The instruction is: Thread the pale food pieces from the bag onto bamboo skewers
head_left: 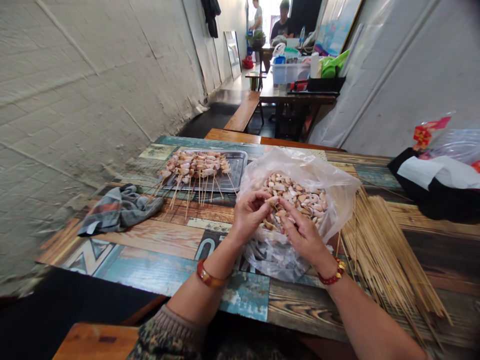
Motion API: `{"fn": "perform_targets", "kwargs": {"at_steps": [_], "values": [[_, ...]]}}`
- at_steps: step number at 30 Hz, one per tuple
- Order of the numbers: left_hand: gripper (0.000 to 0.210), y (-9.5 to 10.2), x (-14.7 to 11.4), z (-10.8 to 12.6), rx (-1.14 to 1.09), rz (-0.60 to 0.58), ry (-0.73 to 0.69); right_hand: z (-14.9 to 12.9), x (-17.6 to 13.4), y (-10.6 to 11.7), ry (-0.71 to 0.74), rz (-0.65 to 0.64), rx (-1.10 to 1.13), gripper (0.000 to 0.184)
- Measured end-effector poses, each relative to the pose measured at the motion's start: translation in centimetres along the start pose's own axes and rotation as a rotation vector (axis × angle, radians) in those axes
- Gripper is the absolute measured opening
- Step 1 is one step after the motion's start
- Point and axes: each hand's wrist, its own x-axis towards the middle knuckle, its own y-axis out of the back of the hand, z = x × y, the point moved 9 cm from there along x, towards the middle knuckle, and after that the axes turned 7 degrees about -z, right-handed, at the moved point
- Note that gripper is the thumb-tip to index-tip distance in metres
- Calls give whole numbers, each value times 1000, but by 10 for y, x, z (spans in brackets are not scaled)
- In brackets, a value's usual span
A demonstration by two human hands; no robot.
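Note:
Both my hands meet over an open clear plastic bag (pixel 341 200) filled with unpeeled garlic cloves (pixel 300 196). My left hand (pixel 250 212) pinches a garlic clove (pixel 272 200) between thumb and fingers. Close against it, the fingers of my right hand (pixel 303 232) are bent together, the index fingertip near that same clove. What the right fingers hold is too small to make out. On a metal tray (pixel 237 167) beyond my left hand lie several loaded skewers (pixel 200 165), their bare ends jutting toward me. A spread bundle of bare bamboo skewers (pixel 386 250) lies right of the bag.
A crumpled grey cloth (pixel 122 209) lies at the table's left. A black item with white paper (pixel 435 175) sits at the right edge. Behind the patchwork-patterned table (pixel 157 267) are a bench (pixel 243 111), another table with a plastic bin (pixel 290 73), and two people.

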Motion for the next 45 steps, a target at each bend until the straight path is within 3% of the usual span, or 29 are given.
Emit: {"fn": "perform_targets", "kwargs": {"at_steps": [7,16,27,36,45], "values": [[31,-4,-2,-3,-86,-18,42,4,-1,-3,-30,-11,25,48],[28,-1,0,-1,1,-2,-19,-7,-1,1,28,9,-70,48],[18,3,-4,4,132,23,-126,-9,0,2,5,10,-120,47],[9,5,-7,21,376,44,-214,-20,0,1,54,-2,-164,48],[11,11,-6,2,424,74,-167,-20,-1,1,70,19,-185,48]]}}
